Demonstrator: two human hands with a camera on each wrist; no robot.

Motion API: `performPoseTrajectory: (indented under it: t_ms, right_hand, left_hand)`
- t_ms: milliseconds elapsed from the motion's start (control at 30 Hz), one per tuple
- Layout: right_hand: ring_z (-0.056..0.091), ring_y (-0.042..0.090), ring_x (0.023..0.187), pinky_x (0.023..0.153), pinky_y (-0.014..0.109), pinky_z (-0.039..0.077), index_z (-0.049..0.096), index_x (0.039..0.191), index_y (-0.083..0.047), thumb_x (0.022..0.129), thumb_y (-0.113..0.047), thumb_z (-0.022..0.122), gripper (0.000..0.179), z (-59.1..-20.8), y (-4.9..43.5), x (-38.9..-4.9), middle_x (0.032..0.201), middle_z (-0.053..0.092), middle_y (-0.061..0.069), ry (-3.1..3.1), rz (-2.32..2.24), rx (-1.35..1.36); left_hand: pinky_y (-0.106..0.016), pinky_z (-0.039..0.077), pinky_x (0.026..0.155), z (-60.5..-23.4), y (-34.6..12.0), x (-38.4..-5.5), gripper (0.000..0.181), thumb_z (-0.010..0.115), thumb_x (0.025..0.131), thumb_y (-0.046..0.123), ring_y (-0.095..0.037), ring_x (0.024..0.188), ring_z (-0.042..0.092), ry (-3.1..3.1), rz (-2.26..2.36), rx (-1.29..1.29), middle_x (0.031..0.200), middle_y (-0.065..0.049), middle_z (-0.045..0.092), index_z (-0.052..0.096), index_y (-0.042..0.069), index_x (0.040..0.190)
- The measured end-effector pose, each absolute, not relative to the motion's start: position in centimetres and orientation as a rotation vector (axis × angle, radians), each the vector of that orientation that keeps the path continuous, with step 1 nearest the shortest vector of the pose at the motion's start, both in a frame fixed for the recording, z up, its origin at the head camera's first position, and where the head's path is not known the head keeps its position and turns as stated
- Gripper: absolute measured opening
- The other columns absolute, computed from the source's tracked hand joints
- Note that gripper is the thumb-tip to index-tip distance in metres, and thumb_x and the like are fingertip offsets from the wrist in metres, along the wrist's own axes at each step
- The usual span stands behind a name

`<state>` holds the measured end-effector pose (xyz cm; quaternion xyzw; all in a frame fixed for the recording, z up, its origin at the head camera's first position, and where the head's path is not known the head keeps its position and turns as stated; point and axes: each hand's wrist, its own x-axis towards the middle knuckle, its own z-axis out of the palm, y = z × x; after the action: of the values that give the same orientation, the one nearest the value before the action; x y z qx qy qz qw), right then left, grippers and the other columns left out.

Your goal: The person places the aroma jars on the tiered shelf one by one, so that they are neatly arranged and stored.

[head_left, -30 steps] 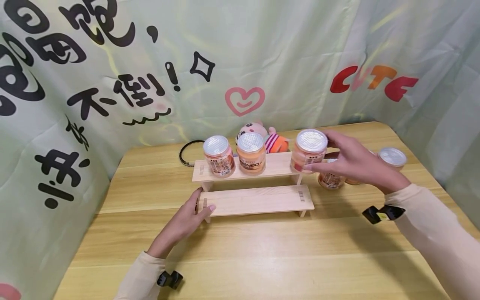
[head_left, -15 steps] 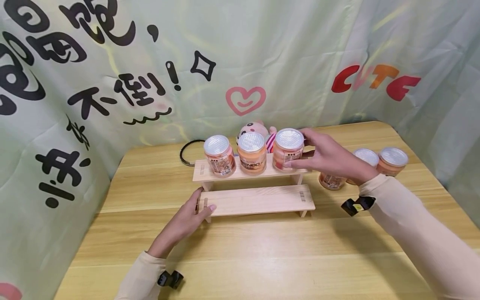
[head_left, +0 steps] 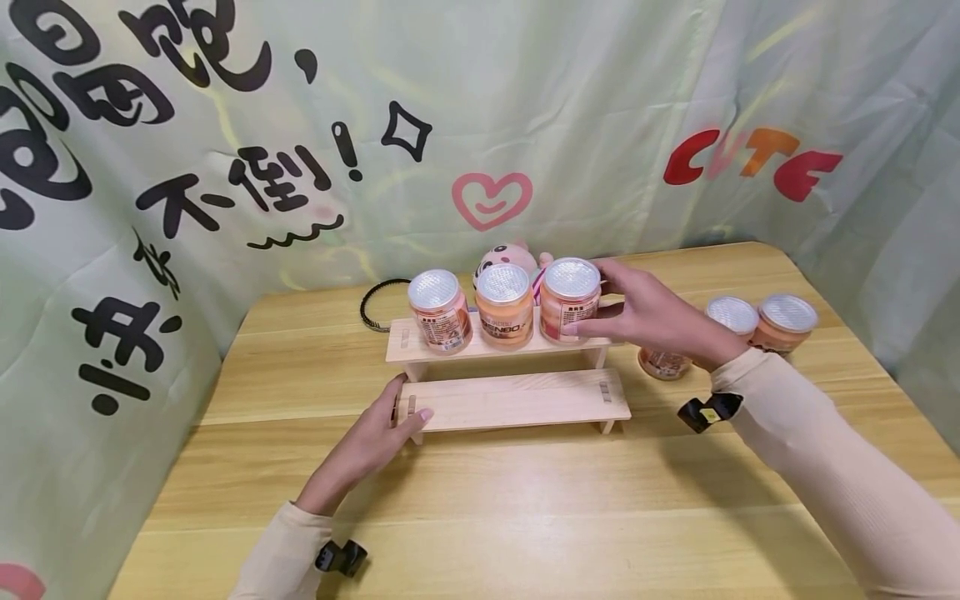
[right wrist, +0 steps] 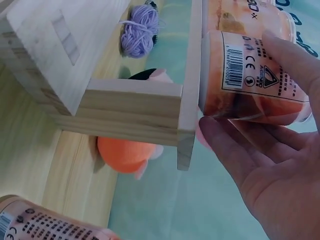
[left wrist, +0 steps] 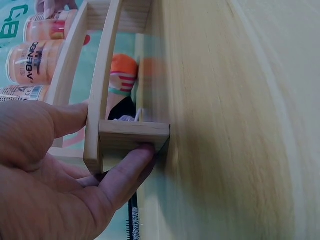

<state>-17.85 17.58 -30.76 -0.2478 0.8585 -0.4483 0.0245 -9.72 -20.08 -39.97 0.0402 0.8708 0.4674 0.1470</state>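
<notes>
A two-step wooden rack (head_left: 517, 400) stands on the table. My left hand (head_left: 372, 432) grips the left end of its lower step, thumb on top and fingers against the end leg (left wrist: 135, 131). On the upper step, a clear jar of orange-pink contents with a silvery lid (head_left: 570, 310) is held upright between the thumb and fingers of my right hand (head_left: 652, 315). In the right wrist view its base meets the step. To its left on the same step are a middle jar (head_left: 505, 321) and a left jar (head_left: 441, 323). The lower step carries nothing.
More such jars stand on the table at right, among them a rear jar (head_left: 784, 323) and a front one (head_left: 663, 364). Behind the rack are a plush toy (head_left: 501, 255), a black toothed headband (head_left: 369, 307) and a purple yarn ball (right wrist: 140, 32). A printed curtain (head_left: 592, 108) encloses the table.
My right hand has slid the jar leftward along the upper step, from the right end to near the middle jar. My left hand has stayed on the rack.
</notes>
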Motion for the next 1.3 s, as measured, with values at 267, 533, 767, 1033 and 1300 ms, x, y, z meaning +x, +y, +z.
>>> performPoseTrajectory:
  t_ms: [267, 533, 767, 1033, 1300]
  right_hand:
    - [0.060, 0.036, 0.120, 0.095, 0.044, 0.055, 0.052, 0.141, -0.003, 0.083, -0.011, 0.086, 0.068, -30.1, 20.1, -16.6, 0.135, 0.059, 0.015, 2.637, -1.415, -0.706]
    - [0.060, 0.013, 0.119, 0.088, 0.009, 0.048, 0.054, 0.141, -0.008, 0.081, -0.011, 0.087, 0.068, -29.5, 24.6, -14.8, 0.136, 0.059, 0.008, 2.767, -1.378, -0.522]
    - [0.056, -0.010, 0.108, 0.084, 0.003, 0.045, 0.056, 0.140, -0.010, 0.080, -0.003, 0.086, 0.068, -30.0, 29.4, -13.8, 0.126, 0.059, -0.017, 2.870, -1.428, -0.414]
    - [0.047, -0.017, 0.109, 0.079, 0.000, 0.038, 0.047, 0.145, -0.011, 0.085, -0.010, 0.083, 0.070, -31.2, 34.0, -13.0, 0.125, 0.050, -0.026, 2.954, -1.353, -0.209]
    - [0.024, 0.050, 0.145, 0.085, -0.007, 0.022, 0.026, 0.158, 0.000, 0.091, -0.025, 0.078, 0.088, -32.9, 36.8, -13.4, 0.158, 0.030, 0.030, 2.960, -1.170, -0.057]
  left_hand:
    - [-0.057, 0.028, 0.117, -40.2, -20.6, -9.7, 0.079, 0.061, 0.102, 0.036, -0.040, 0.145, 0.032, 2.491, 1.376, 0.136, 0.159, -0.023, 0.032, 0.016, 0.012, 0.162]
    - [-0.050, 0.046, 0.106, -40.3, -21.2, -9.3, 0.076, 0.064, 0.101, 0.030, -0.040, 0.132, 0.049, 2.402, 1.474, 0.118, 0.145, -0.024, 0.050, 0.021, 0.011, 0.161]
    - [-0.049, 0.048, 0.104, -40.2, -21.2, -9.2, 0.071, 0.065, 0.101, 0.021, -0.038, 0.130, 0.052, 2.387, 1.493, 0.143, 0.140, -0.020, 0.054, 0.025, 0.010, 0.159]
    - [-0.050, 0.047, 0.104, -40.2, -21.2, -9.2, 0.068, 0.064, 0.101, 0.017, -0.039, 0.129, 0.051, 2.382, 1.513, 0.166, 0.141, -0.020, 0.053, 0.028, 0.006, 0.157]
    - [-0.051, 0.045, 0.107, -40.1, -21.1, -9.2, 0.068, 0.064, 0.101, 0.017, -0.040, 0.131, 0.050, 2.386, 1.512, 0.170, 0.143, -0.021, 0.052, 0.027, 0.005, 0.157]
